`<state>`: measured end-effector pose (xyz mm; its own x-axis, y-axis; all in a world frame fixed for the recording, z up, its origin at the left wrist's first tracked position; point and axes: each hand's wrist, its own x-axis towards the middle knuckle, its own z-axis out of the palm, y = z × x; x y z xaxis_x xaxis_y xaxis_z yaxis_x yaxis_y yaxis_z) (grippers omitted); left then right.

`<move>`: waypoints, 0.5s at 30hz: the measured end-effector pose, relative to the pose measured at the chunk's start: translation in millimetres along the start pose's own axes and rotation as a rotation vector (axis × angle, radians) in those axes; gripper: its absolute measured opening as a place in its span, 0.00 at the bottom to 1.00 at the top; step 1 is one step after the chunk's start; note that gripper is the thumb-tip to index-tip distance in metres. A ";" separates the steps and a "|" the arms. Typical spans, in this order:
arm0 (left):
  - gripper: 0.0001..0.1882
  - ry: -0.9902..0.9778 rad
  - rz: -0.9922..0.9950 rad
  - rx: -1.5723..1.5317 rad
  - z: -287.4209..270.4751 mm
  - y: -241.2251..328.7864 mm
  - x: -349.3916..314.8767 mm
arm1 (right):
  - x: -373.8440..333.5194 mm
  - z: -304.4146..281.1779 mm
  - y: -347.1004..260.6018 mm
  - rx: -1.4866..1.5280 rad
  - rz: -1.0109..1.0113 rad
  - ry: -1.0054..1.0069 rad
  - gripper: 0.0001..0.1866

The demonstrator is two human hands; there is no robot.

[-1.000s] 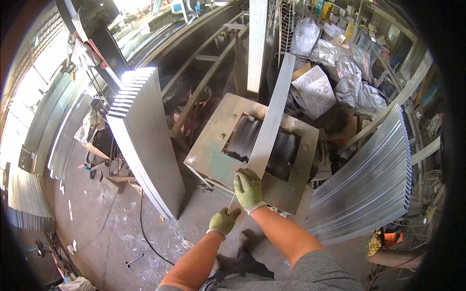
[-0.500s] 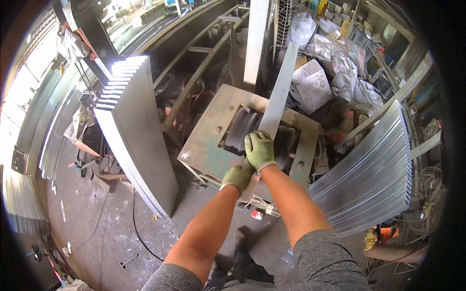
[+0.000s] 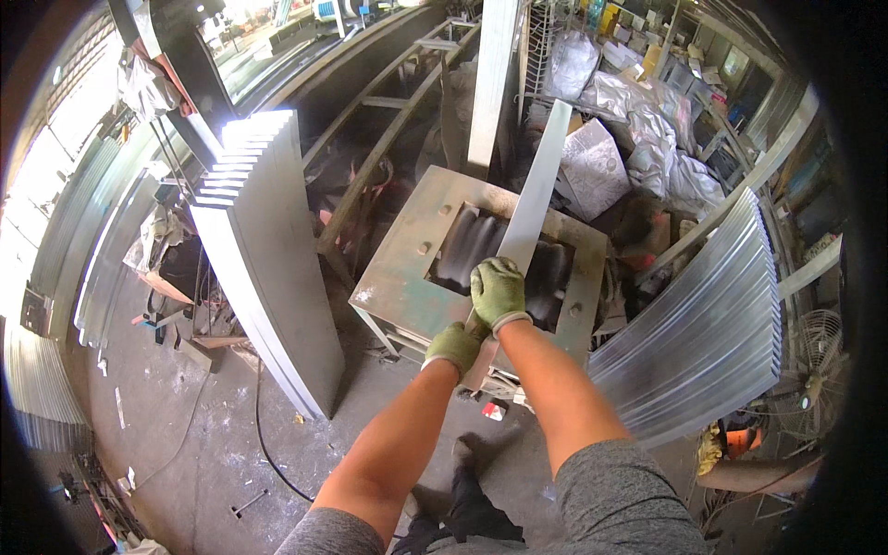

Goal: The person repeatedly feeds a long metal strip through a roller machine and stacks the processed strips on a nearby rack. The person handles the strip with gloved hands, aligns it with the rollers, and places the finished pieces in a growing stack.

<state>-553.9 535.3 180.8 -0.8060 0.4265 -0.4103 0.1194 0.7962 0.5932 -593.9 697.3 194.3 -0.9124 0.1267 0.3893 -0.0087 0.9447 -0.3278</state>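
A long flat metal bar lies aslant across a boxy machine with a worn, greenish-brown metal top. Dark ridged rollers show in the opening of that top, on both sides of the bar. My right hand, in a green work glove, is closed over the bar at the roller opening. Lower down, at the machine's near edge, my gloved left hand is wrapped round the bar's near part. The bar's underside and my fingertips are hidden.
A tall stack of metal profiles stands close on the left. To the right leans a row of shiny metal strips, with a fan beyond. White sacks and a white box lie behind. A black cable crosses the floor.
The bar's far end has come slightly nearer to me, and both hands sit a little lower, still on the bar. The whole view has shifted slightly.
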 end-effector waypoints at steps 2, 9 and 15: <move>0.30 0.025 0.091 0.027 6.9 -4.0 -1.7 | -4.5 2.4 0.5 0.057 -0.035 0.064 0.07; 0.23 0.024 -0.009 0.075 66.3 -66.8 -109.2 | -117.5 -8.0 -64.4 0.043 -0.051 -0.103 0.10; 0.22 -0.009 0.266 0.390 57.5 -54.1 -50.3 | -64.9 -10.2 -33.3 0.089 -0.087 0.079 0.05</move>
<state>-486.5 495.5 129.6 -0.7131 0.6401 -0.2859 0.5317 0.7596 0.3745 -530.2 660.7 188.7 -0.8717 0.0721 0.4846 -0.1259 0.9229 -0.3638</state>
